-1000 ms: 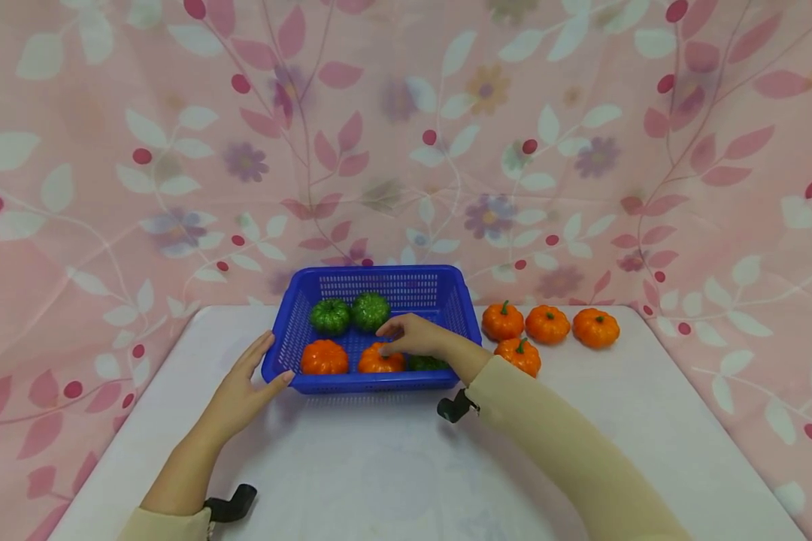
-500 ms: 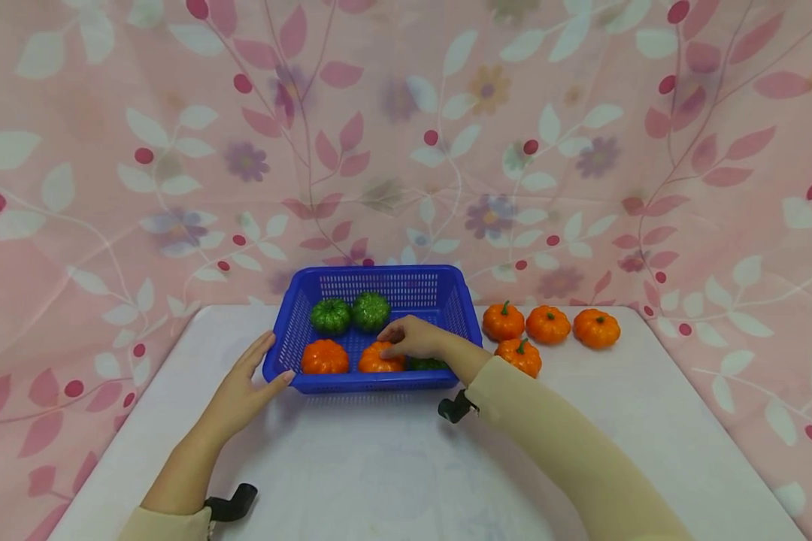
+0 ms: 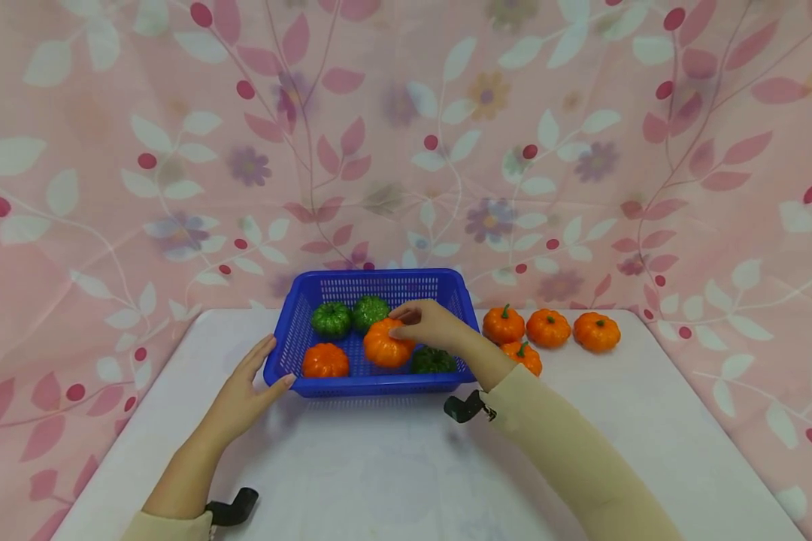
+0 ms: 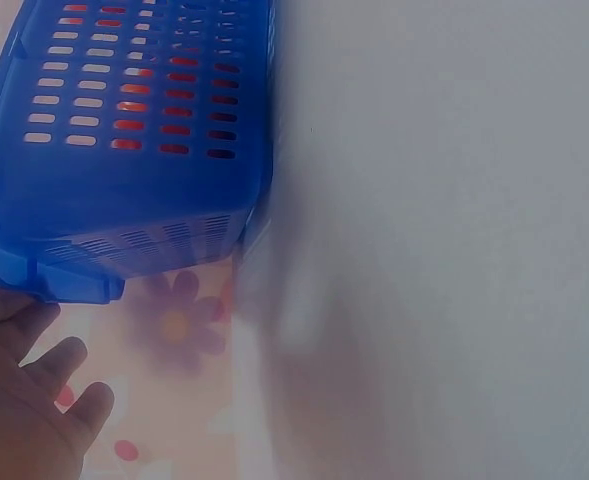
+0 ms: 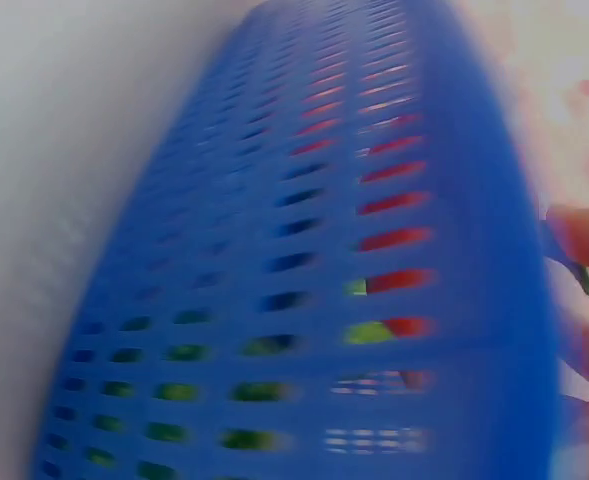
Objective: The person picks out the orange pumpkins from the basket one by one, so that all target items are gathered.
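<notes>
— Fingers of the right hand: what do they hold?
— An orange pumpkin, pinched with the thumb's help inside the blue basket, near three green pumpkins and a second orange pumpkin.
— And the left hand?
— Thumb spread, fingers extended at the basket's left end, nothing gripped; contact with the rim is hard to tell. Four more orange pumpkins sit on the white table, to the basket's right.

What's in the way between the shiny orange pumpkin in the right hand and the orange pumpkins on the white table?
The blue slotted plastic basket's right wall stands between them, so the held pumpkin probably must go over it.
</notes>
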